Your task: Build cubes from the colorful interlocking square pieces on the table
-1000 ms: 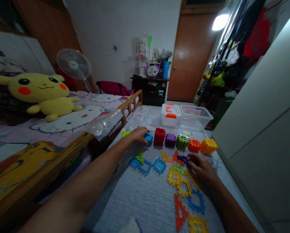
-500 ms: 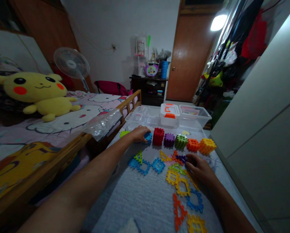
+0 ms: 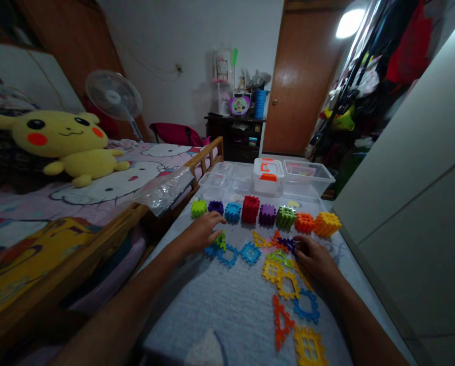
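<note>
My left hand (image 3: 201,233) is open, fingers apart, over the left of the bed surface. Beneath its fingertips lies a lime triangular piece (image 3: 221,241), partly covered, on a flat blue piece. Just beyond the hand stand stacks of toothed plastic building pieces: dark purple (image 3: 215,206), blue (image 3: 233,212) and lime (image 3: 199,208). My right hand (image 3: 314,255) has curled fingers closed at the edge of a purple triangular building piece (image 3: 287,244), which rests against an orange triangle (image 3: 276,238). Near that hand lie loose yellow (image 3: 287,285), lime (image 3: 276,256) and blue (image 3: 306,306) pieces.
Red (image 3: 250,209), purple (image 3: 267,215), green (image 3: 286,217), orange (image 3: 304,222) and yellow (image 3: 327,224) stacks continue the row. Behind them stand a lidded clear box (image 3: 268,175) and an open clear bin (image 3: 307,179). A wooden rail (image 3: 143,216) runs along the left; a pale cabinet (image 3: 410,203) borders the right.
My left hand has left the blue stack and drawn back toward me, fingers spread; the blue and dark purple stacks now show. My right hand stays by the purple triangle. The view shifted slightly.
</note>
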Demonstrator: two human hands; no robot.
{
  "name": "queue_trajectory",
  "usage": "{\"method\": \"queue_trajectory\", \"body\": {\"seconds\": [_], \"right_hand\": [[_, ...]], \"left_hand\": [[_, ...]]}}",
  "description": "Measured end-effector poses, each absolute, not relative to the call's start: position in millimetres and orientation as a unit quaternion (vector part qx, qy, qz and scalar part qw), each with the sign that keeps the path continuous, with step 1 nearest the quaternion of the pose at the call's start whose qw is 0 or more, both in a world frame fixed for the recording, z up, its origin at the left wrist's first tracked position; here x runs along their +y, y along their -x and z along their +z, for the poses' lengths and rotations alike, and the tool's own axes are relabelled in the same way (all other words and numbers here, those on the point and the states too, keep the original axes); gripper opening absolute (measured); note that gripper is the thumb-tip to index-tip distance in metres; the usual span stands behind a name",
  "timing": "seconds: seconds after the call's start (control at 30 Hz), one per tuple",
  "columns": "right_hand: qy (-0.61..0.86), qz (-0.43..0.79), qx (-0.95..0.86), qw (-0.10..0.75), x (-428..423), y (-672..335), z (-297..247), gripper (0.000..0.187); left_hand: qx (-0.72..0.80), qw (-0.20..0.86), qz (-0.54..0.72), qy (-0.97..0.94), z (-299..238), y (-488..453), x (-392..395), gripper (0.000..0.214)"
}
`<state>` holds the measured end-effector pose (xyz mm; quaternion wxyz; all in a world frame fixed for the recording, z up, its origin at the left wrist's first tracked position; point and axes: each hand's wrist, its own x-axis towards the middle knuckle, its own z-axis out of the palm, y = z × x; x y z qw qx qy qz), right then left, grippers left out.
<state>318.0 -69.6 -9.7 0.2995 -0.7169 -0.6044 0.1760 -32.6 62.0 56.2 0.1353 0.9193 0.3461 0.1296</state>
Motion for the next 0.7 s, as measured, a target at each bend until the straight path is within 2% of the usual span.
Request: {"method": "queue_trajectory", "body": {"seconds": [0.13,0.3,0.5,0.7], "right_hand": [[0.721,0.155,-0.614,0.282,-70,-314,-4,0.037],[0.723,0.149,-0.615,0.276,-70,-312,-2,0.034],[0.720,0.157,-0.617,0.275,-70,-313,-2,0.031],[0.719,0.151,-0.621,0.273,-69,-315,-4,0.031]], "left_hand": [[0.366,0.188,0.076,-0.908,42,54,37,0.039],[0.400,0.200,0.076,-0.891,36,51,28,0.050],[0.378,0.147,0.063,-0.912,33,33,35,0.034],[0.356,0.135,0.029,-0.924,33,27,43,0.031]]}}
